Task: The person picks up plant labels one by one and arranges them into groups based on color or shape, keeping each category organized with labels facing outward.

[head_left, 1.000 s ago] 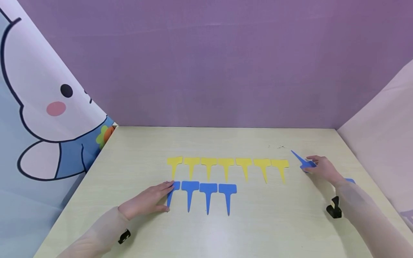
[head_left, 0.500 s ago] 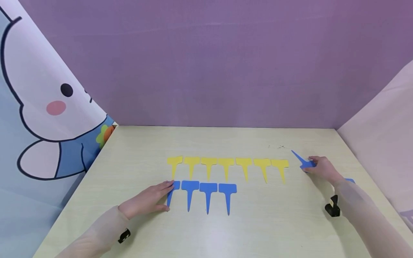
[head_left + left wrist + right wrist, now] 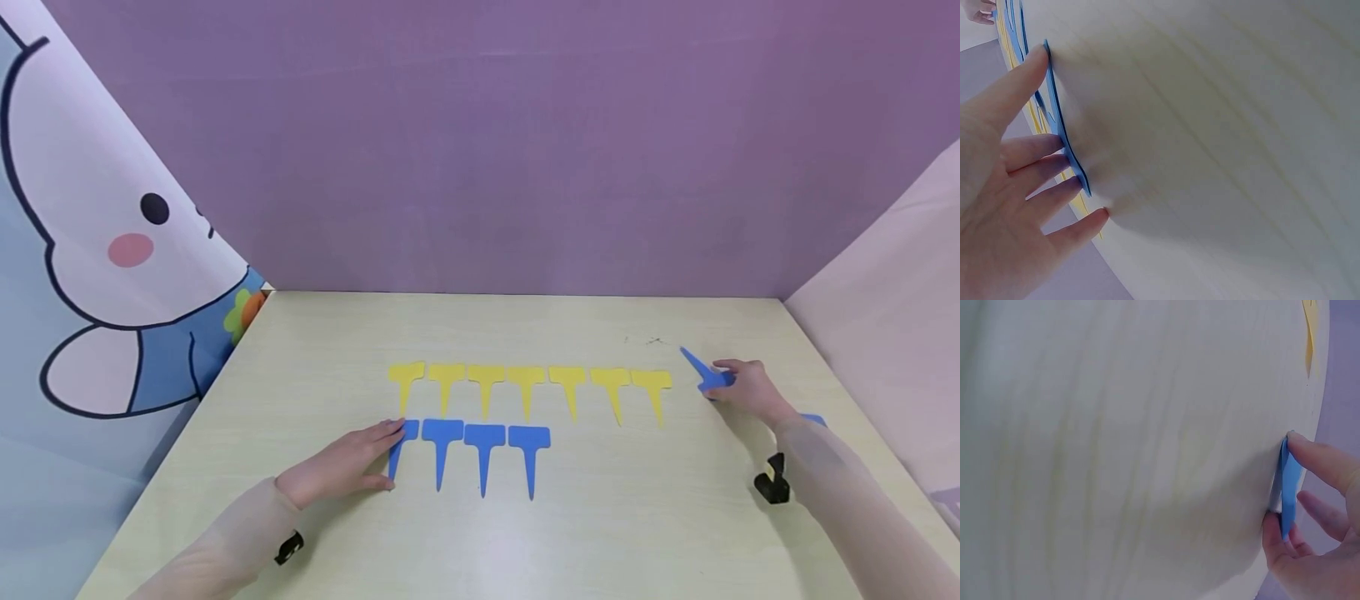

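In the head view, several blue T-shaped plant labels (image 3: 484, 437) lie in a row with their pointed stems toward me. My left hand (image 3: 347, 468) rests at the row's left end; its fingers touch the leftmost blue label (image 3: 409, 432), partly covering it. In the left wrist view, thumb and fingertips (image 3: 1075, 184) lie along this label (image 3: 1059, 112), fingers fairly straight. Over at the right, my right hand (image 3: 753, 395) pinches another blue plant label (image 3: 701, 369), its stem pointing to the far left. In the right wrist view that label (image 3: 1289, 487) stands between thumb and fingers.
Several yellow T-shaped plant labels (image 3: 527, 377) lie in a row behind the blue ones. Part of another blue piece (image 3: 814, 419) shows behind my right wrist. The pale wooden table (image 3: 600, 533) meets a purple wall (image 3: 510, 167) at the back and printed cloth at the left.
My right hand stays almost in place, and the stem of its blue label has turned slightly upward. The left hand and both rows look unchanged.
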### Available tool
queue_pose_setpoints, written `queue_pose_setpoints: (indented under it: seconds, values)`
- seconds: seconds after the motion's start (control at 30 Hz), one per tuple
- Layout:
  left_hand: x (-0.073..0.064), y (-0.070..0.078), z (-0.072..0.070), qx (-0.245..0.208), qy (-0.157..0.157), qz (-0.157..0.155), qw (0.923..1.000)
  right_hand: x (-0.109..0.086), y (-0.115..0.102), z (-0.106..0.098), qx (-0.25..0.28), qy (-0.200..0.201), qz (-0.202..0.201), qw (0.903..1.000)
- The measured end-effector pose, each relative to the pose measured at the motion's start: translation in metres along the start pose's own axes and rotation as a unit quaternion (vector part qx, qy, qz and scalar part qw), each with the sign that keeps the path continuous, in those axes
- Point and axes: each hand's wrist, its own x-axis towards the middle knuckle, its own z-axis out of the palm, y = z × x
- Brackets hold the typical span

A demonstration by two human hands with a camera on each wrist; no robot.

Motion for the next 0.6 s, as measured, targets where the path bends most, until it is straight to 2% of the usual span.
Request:
queue_pose_setpoints:
  seconds: [0.13, 0.33, 0.6]
  values:
    - [0.0001, -0.0003, 0.0008, -0.002, -0.001, 0.0, 1.0, -0.0011, -0.0009, -0.0006, 0.003, -0.004, 0.003, 1.0]
    - [0.0003, -0.0011, 0.0019, -0.001, 0.0, 0.0, 1.0, -0.0025, -0.0005, -0.0014, 0.016, -0.014, 0.032, 0.9993]
    - [0.0003, -0.0009, 0.0019, -0.003, 0.001, 0.001, 1.0, -0.0051, -0.0024, -0.0008, 0.041, 0.02, 0.022, 0.9987]
